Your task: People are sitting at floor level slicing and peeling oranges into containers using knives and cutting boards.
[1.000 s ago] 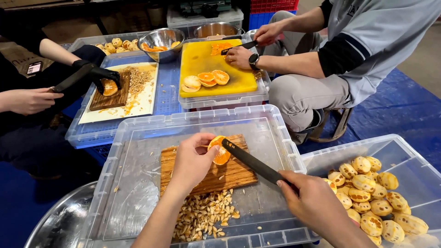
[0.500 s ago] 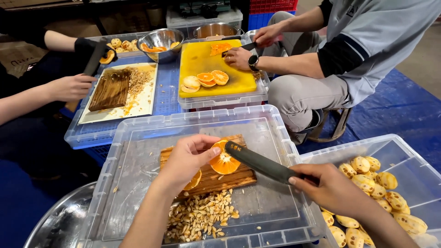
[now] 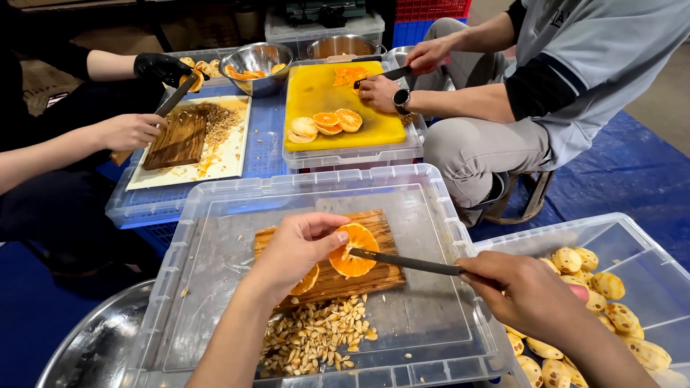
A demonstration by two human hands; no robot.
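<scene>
A: Nearest the camera, right hand (image 3: 528, 294) grips knife (image 3: 410, 263); tip in orange half (image 3: 352, 249).
B: Left hand (image 3: 298, 248) pinches that half, cut face up, on wooden board (image 3: 359, 276). Flick shallow, fingers clear; seeds (image 3: 316, 334) pile below.

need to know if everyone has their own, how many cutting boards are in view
3. A wooden cutting board sits under the left hand and orange half; a darker wooden board lies far left; a yellow board tops the far bin. Others may be out of frame.
</scene>
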